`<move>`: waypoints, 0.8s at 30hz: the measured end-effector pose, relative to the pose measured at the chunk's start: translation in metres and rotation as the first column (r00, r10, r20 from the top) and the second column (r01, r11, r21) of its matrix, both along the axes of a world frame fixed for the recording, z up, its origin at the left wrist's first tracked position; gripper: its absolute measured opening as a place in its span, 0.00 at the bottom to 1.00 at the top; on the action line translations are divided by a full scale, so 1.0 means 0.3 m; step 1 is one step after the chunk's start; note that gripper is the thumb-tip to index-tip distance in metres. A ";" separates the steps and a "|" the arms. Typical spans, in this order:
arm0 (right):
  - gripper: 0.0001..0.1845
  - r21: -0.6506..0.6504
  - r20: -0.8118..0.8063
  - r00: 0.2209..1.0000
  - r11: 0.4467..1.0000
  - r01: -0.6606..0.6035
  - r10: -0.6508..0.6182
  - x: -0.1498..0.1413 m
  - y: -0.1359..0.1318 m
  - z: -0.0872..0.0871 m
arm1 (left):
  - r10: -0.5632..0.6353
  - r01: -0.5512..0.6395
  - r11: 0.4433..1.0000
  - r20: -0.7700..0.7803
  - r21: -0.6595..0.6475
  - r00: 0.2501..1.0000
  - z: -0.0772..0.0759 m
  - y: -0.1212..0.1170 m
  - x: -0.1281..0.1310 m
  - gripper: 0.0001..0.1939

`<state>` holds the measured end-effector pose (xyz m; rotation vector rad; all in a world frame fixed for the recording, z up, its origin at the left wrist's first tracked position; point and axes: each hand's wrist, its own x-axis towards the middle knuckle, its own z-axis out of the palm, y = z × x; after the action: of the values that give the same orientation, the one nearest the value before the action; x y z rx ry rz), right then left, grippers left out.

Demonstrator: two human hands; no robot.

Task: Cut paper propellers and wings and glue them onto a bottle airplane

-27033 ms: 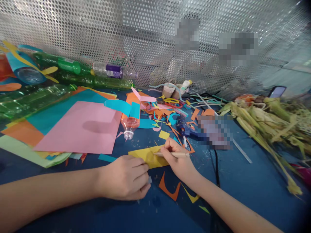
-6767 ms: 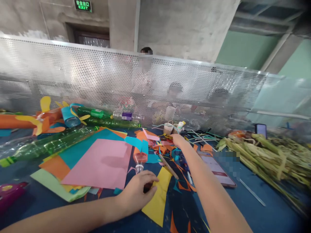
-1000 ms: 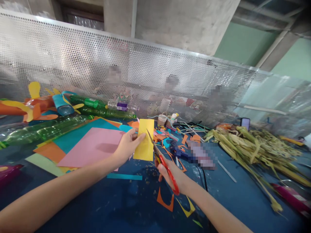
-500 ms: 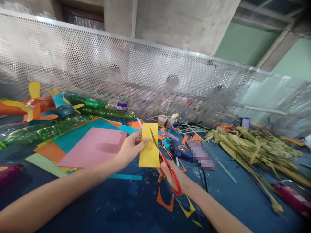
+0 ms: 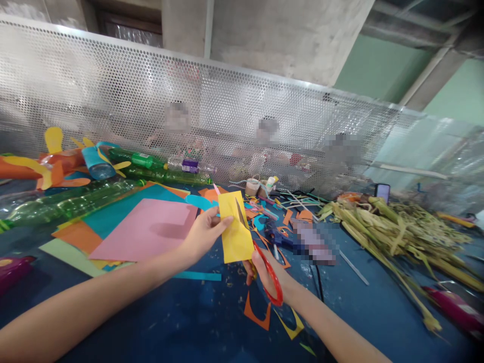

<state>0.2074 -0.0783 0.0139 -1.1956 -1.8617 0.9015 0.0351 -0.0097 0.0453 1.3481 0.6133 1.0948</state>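
My left hand (image 5: 206,231) pinches the left edge of a yellow sheet of paper (image 5: 234,244), thumb on its front, and holds it up above the table. My right hand (image 5: 270,269) grips red-handled scissors (image 5: 279,290). One blade lies over the paper's face and the sheet's right edge sits between the blades, with a cut running in from that edge. The other blade is hidden behind the paper. Just behind the sheet are a blue paper strip (image 5: 198,201) and a pink paper tip.
Pink paper (image 5: 147,229) tops a stack of coloured sheets at left, beside green bottles (image 5: 75,204). A blue glue gun (image 5: 282,238) and phone (image 5: 313,242) lie right of my hands, corn husks (image 5: 381,237) beyond. Orange scraps (image 5: 257,313) lie in front. People sit behind the perforated screen (image 5: 227,101).
The pencil and bent yellow paper on the table gave way to scissors and a raised sheet. In the last second the sheet moved right and tilted, and the blades cut into its right edge.
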 end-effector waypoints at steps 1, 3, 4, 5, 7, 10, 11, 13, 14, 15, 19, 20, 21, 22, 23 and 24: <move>0.28 -0.020 -0.008 1.000 1.000 -0.006 0.006 0.001 0.000 -0.001 | 0.000 0.000 1.000 0.000 -0.002 1.000 0.001 0.000 0.000 0.19; 0.28 -0.065 -0.032 0.999 0.998 -0.026 0.024 0.003 0.002 -0.006 | -0.001 0.001 1.000 0.003 -0.005 1.000 0.002 -0.001 0.001 0.19; 0.28 -0.072 -0.039 0.999 0.997 -0.025 0.022 0.004 0.004 -0.010 | -0.001 0.001 1.000 0.007 -0.008 1.000 0.002 -0.001 0.002 0.19; 0.27 -0.075 -0.045 0.999 0.997 -0.023 0.020 0.005 0.005 -0.015 | -0.001 0.002 1.000 0.011 -0.011 1.000 0.001 -0.001 0.003 0.19; 0.26 -0.077 -0.058 0.998 0.997 -0.014 0.009 0.006 0.008 -0.024 | -0.002 0.002 1.000 0.020 -0.014 1.000 -0.003 0.001 0.004 0.19; 0.25 -0.087 -0.073 0.997 0.996 0.001 -0.008 0.007 0.011 -0.037 | -0.008 0.008 1.000 0.033 -0.016 0.999 -0.009 0.003 0.005 0.18; 0.24 -0.088 -0.077 0.997 0.996 0.005 -0.012 0.007 0.012 -0.040 | -0.010 0.011 1.000 0.035 -0.017 0.999 -0.011 0.003 0.005 0.18; 0.23 -0.088 -0.084 0.996 0.996 0.011 -0.018 0.007 0.013 -0.045 | -0.013 0.013 1.000 0.037 -0.021 0.999 -0.013 0.004 0.004 0.18; 0.23 -0.089 -0.087 0.996 0.996 0.013 -0.020 0.007 0.014 -0.047 | -0.012 0.013 1.000 0.039 -0.023 0.999 -0.014 0.004 0.004 0.18; 0.23 -0.090 -0.092 0.996 0.996 0.015 -0.024 0.006 0.014 -0.048 | -0.010 0.011 1.000 0.041 -0.025 0.999 -0.015 0.005 0.004 0.19; 0.24 -0.121 -0.112 0.993 0.992 0.033 -0.047 0.001 0.013 -0.050 | -0.016 0.018 0.999 0.054 -0.034 0.998 -0.017 0.007 0.004 0.19; 0.24 -0.128 -0.116 0.992 0.991 0.041 -0.056 0.000 0.012 -0.050 | -0.022 0.024 0.999 0.057 -0.040 0.998 -0.017 0.008 0.004 0.20; 0.24 -0.133 -0.117 0.991 0.990 0.048 -0.063 -0.002 0.011 -0.050 | -0.027 0.030 0.999 0.061 -0.046 0.998 -0.018 0.008 0.005 0.20; 0.24 -0.136 -0.116 0.991 0.989 0.055 -0.071 -0.003 0.011 -0.049 | -0.030 0.033 0.998 0.063 -0.052 0.998 -0.019 0.009 0.005 0.20; 0.25 -0.138 -0.114 0.991 0.989 0.061 -0.077 -0.004 0.011 -0.049 | -0.029 0.033 0.998 0.064 -0.058 0.998 -0.020 0.010 0.005 0.20; 0.25 -0.142 -0.111 0.991 0.988 0.063 -0.079 -0.005 0.011 -0.050 | -0.027 0.031 0.997 0.063 -0.065 0.998 -0.021 0.010 0.005 0.20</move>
<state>0.2058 -0.0751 -0.0009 -1.2570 -1.6766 1.0519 0.0367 -0.0066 0.0389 1.2577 0.5778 1.0804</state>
